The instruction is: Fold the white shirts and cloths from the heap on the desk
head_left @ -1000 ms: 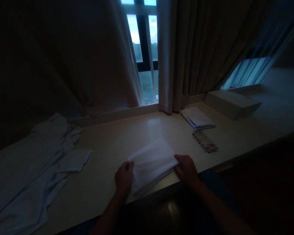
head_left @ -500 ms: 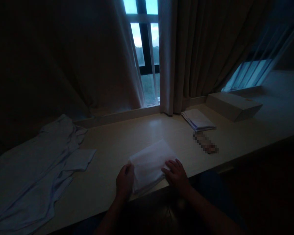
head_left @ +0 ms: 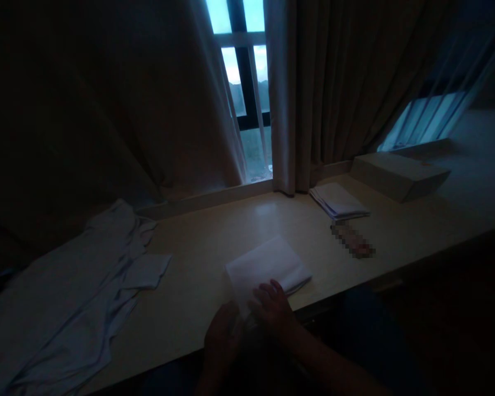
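Observation:
A folded white cloth [head_left: 268, 264] lies near the front edge of the table. At its near left corner is my left hand [head_left: 223, 335], closed on the cloth's edge, its fingertips dim and slightly blurred. My right hand [head_left: 274, 311] rests over the cloth's near edge, close to the left one, with fingers lightly bent and apart on the fabric. What the right thumb touches is hidden in shadow.
Loose white garments [head_left: 74, 291] are heaped on the left of the table [head_left: 181, 286]. At the back right sit another folded white cloth [head_left: 340, 201] and a pale box [head_left: 400, 176]. A pixelated item [head_left: 352, 240] lies before them. Curtains [head_left: 289, 99] hang behind.
Both hands have moved toward the near left corner of the cloth. The right has slid left from the cloth's right side, and the left has come down toward me.

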The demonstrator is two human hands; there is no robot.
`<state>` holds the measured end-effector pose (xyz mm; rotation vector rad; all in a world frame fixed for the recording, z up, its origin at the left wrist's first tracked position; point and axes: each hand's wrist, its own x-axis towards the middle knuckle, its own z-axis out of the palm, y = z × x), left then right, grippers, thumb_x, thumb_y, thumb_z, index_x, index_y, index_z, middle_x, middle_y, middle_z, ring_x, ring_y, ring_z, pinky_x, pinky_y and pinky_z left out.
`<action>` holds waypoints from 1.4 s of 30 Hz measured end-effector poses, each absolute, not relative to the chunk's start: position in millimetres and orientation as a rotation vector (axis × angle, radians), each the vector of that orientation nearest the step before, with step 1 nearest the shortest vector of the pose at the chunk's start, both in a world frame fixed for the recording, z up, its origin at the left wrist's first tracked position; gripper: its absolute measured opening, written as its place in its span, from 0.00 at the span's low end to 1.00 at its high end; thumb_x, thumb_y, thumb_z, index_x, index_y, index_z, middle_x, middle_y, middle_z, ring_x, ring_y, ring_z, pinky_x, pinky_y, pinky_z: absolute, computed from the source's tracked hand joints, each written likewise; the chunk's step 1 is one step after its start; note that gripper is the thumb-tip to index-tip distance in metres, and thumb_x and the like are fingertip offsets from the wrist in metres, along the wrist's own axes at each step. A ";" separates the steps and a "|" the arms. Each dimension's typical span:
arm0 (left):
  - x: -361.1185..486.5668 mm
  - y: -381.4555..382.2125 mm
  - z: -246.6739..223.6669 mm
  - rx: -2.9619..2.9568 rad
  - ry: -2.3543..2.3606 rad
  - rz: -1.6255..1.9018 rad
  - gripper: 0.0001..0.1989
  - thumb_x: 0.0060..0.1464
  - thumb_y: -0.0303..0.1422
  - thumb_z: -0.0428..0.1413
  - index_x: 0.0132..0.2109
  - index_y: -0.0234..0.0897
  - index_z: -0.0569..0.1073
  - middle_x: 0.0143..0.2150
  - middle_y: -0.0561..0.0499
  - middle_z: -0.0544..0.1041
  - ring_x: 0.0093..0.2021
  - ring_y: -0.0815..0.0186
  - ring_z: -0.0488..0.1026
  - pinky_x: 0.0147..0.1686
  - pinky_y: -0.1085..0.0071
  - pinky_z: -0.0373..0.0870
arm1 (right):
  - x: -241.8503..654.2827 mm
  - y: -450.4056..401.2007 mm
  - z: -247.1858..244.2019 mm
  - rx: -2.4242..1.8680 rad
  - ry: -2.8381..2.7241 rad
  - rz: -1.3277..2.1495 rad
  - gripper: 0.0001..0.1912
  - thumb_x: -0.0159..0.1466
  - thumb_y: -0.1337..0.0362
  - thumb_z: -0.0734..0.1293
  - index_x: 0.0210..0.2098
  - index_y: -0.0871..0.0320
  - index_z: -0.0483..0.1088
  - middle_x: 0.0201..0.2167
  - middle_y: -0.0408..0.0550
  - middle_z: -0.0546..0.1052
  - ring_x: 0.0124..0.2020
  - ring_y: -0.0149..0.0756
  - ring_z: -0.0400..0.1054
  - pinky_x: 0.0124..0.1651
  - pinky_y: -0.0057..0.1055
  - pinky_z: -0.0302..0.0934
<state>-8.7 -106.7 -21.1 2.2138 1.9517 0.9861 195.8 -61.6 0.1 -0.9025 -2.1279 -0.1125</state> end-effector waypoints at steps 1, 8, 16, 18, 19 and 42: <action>-8.4 -106.7 -22.2 2.217 1.961 0.984 0.17 0.53 0.39 0.55 0.50 0.41 0.75 0.53 0.45 0.76 0.56 0.57 0.71 0.55 0.57 0.69 | 187.8 -63.0 -0.5 -0.903 -2.113 -0.101 0.12 0.65 0.65 0.64 0.47 0.50 0.71 0.50 0.47 0.74 0.55 0.43 0.62 0.63 0.51 0.48; -6.5 -109.2 -20.9 2.203 1.939 0.984 0.17 0.53 0.38 0.55 0.50 0.42 0.75 0.53 0.44 0.75 0.56 0.56 0.70 0.56 0.56 0.68 | 173.5 -70.9 -3.0 -0.855 -2.096 -0.029 0.11 0.66 0.64 0.62 0.48 0.51 0.70 0.46 0.47 0.77 0.53 0.41 0.65 0.63 0.49 0.49; 0.6 -100.6 -1.4 1.796 1.915 1.041 0.14 0.58 0.39 0.47 0.42 0.41 0.75 0.46 0.47 0.77 0.48 0.61 0.73 0.50 0.61 0.70 | 181.6 -86.9 3.5 -0.834 -2.297 0.002 0.23 0.66 0.64 0.61 0.60 0.57 0.61 0.58 0.54 0.69 0.62 0.44 0.57 0.64 0.49 0.51; 5.1 -96.5 4.6 1.702 1.950 1.032 0.12 0.56 0.41 0.49 0.38 0.40 0.73 0.40 0.48 0.76 0.42 0.63 0.73 0.44 0.65 0.71 | 183.1 -92.5 8.0 -0.818 -2.328 0.011 0.25 0.66 0.64 0.60 0.62 0.59 0.59 0.60 0.55 0.67 0.64 0.45 0.55 0.64 0.49 0.52; 7.0 -95.0 6.9 1.680 1.970 1.023 0.12 0.56 0.41 0.49 0.37 0.40 0.72 0.38 0.49 0.75 0.40 0.63 0.73 0.42 0.66 0.70 | 184.4 -94.3 10.2 -0.807 -2.342 0.026 0.26 0.66 0.64 0.60 0.63 0.60 0.58 0.60 0.55 0.67 0.64 0.44 0.55 0.64 0.49 0.52; 28.3 -86.7 20.1 2.155 2.163 1.243 0.13 0.53 0.32 0.50 0.46 0.36 0.69 0.51 0.40 0.69 0.57 0.53 0.63 0.56 0.52 0.62 | 251.7 -5.4 19.2 -1.509 -2.225 0.039 0.34 0.68 0.47 0.52 0.68 0.58 0.48 0.69 0.53 0.45 0.70 0.49 0.30 0.67 0.56 0.31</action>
